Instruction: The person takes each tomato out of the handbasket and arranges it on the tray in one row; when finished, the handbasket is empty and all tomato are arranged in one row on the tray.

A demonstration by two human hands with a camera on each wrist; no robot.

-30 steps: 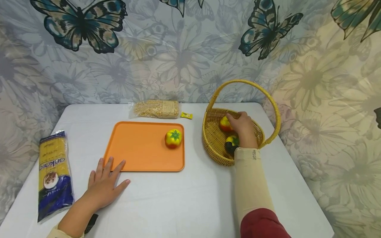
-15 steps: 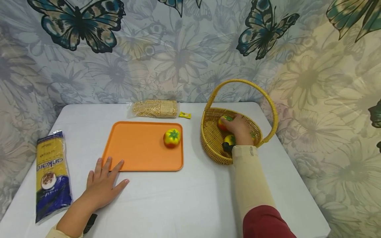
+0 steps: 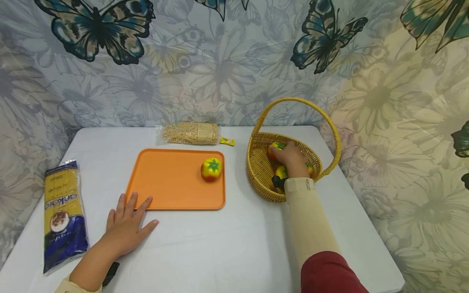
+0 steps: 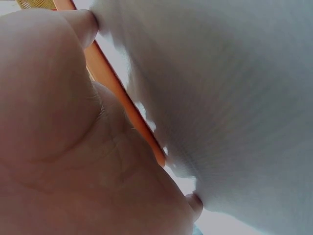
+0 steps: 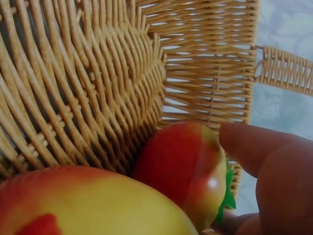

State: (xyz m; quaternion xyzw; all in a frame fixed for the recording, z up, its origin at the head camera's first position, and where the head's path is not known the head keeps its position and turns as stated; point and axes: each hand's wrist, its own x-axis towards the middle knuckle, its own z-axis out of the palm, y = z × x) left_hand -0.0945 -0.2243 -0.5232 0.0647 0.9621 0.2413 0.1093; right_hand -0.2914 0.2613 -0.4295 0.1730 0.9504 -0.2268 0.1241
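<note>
My right hand [image 3: 294,159] reaches into the yellow wicker basket [image 3: 258,179] and holds a red-and-yellow fruit with a green leafy top [image 3: 274,150] against its far side. The thumb [image 5: 259,147] is on that fruit in the right wrist view, while the other fingers are mostly hidden. Closer to the camera lies a larger-looking yellow-and-red fruit [image 5: 112,200]; part of another fruit [image 3: 310,168] shows beside the wrist. With fingers spread, my left hand [image 3: 126,234] rests at the near left edge of the orange tray [image 3: 165,179]. A similar fruit [image 3: 211,169] sits on the tray's right side.
A blue-and-yellow packet [image 3: 66,215] lies at the left of the white table [image 3: 220,252]. Behind the tray are a clear bag of yellow grains [image 3: 190,133] and a small yellow packet [image 3: 227,141]. The basket's tall handle [image 3: 335,138] arches over its right side.
My right hand has shifted slightly inside the basket, and the green top of the fruit it holds has come into sight. The left hand stays on the tray edge.
</note>
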